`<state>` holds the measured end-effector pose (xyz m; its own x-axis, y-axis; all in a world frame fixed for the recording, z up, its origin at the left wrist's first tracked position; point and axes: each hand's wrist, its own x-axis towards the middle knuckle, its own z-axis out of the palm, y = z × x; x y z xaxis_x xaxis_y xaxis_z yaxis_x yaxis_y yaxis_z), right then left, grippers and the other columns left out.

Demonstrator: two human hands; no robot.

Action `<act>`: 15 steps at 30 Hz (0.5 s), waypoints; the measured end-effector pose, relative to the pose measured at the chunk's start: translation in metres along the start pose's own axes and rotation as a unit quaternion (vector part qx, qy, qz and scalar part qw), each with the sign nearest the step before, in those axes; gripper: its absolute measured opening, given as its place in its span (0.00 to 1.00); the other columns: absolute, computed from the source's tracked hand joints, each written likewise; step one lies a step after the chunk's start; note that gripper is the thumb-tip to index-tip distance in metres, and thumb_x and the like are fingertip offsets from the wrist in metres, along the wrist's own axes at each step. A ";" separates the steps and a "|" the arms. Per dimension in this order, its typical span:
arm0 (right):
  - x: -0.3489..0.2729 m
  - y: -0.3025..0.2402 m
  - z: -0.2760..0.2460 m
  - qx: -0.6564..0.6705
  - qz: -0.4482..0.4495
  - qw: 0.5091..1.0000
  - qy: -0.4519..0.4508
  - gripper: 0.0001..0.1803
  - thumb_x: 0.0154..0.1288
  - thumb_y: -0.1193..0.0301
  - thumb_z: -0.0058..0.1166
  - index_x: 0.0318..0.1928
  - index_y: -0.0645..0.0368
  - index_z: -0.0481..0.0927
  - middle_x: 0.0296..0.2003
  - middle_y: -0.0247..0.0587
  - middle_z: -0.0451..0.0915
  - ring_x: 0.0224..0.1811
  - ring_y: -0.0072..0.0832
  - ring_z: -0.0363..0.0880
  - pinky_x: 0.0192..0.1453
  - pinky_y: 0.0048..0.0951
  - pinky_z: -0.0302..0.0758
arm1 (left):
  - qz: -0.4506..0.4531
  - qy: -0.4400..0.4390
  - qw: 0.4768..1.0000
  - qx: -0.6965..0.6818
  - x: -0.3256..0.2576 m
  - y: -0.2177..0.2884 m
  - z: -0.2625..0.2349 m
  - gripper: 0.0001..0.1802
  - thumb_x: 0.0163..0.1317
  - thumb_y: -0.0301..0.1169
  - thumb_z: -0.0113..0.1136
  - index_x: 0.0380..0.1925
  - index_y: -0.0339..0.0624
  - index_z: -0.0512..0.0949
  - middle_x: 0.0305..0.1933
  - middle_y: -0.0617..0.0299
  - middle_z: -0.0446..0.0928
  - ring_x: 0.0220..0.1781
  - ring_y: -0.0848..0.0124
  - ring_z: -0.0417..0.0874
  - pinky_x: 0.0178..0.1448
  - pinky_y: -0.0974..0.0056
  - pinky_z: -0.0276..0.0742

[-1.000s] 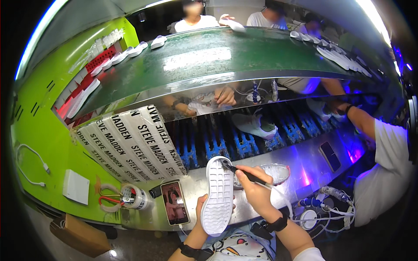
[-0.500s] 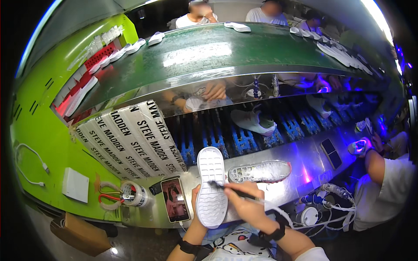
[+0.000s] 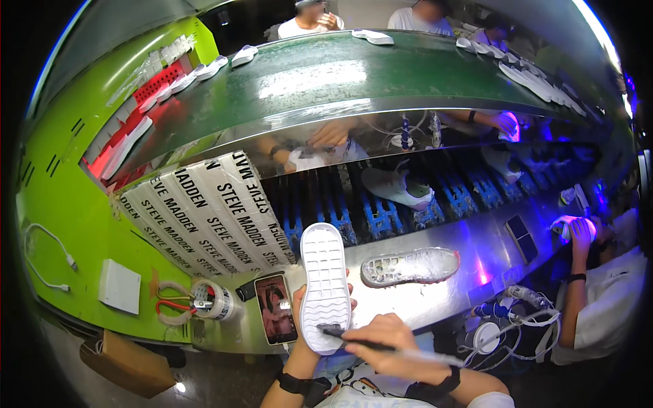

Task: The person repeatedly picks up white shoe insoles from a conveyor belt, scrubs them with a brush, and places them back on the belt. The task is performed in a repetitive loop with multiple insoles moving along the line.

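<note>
My left hand [image 3: 300, 340] is closed round a white shoe sole [image 3: 322, 272] from behind and below, with fingertips showing at both its edges. The sole stands lengthwise, its face of grid cells and wavy ridges turned up toward me. In my right hand [image 3: 393, 350] is a slim black-handled brush [image 3: 352, 336], its dark bristles touching the wavy lower end of the sole. A pale hose trails from the brush's back end. Another sole [image 3: 408, 268], grey-white with a reddish tip, lies on the metal bench [image 3: 476, 262] just right of the held one.
A phone [image 3: 275, 309] lies left of the sole, near a tape roll [image 3: 216, 302] and red-handled scissors [image 3: 178, 307]. A printed carton [image 3: 211, 211] stands behind. Beyond, a shoe [image 3: 398, 187] rides a slatted conveyor below a green belt [image 3: 408, 68]. A co-worker [image 3: 602, 292] sits at right.
The brush has moved down from the sole's middle to its lower end, my right hand with it. The sole has shifted slightly left and up. The co-worker's hand now covers a lit shoe.
</note>
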<state>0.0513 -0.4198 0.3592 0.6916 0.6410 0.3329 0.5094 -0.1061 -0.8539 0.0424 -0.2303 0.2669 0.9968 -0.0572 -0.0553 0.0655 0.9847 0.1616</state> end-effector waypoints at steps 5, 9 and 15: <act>0.045 0.004 -0.018 0.000 0.012 0.993 0.120 0.09 0.56 0.72 0.66 0.39 0.58 0.87 0.25 0.41 0.83 0.29 0.29 0.76 0.41 0.30 0.69 | 0.059 0.057 0.996 -0.043 0.001 -0.019 0.020 0.41 0.60 0.52 0.47 0.66 0.31 0.63 0.60 0.39 0.73 0.52 0.47 0.81 0.60 0.47 0.77; 0.070 0.007 -0.016 -0.011 -0.032 0.974 0.224 0.10 0.56 0.72 0.66 0.39 0.60 0.86 0.29 0.41 0.84 0.30 0.31 0.77 0.41 0.30 0.70 | 0.007 -0.024 0.999 0.021 -0.010 -0.020 0.016 0.40 0.60 0.51 0.46 0.64 0.31 0.65 0.59 0.39 0.74 0.52 0.49 0.82 0.61 0.49 0.77; 0.062 -0.002 -0.012 -0.100 -0.055 0.966 0.234 0.10 0.55 0.72 0.67 0.39 0.60 0.86 0.28 0.40 0.84 0.30 0.31 0.76 0.39 0.30 0.68 | 0.036 -0.002 0.998 0.051 -0.013 -0.015 0.003 0.38 0.60 0.49 0.46 0.64 0.31 0.66 0.57 0.42 0.76 0.52 0.52 0.82 0.60 0.51 0.78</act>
<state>0.0995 -0.3894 0.3862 0.7598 0.2486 0.6007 0.6488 -0.2316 -0.7248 0.0289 -0.2443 0.2680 0.9993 0.0119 -0.0362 -0.0019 0.9643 0.2648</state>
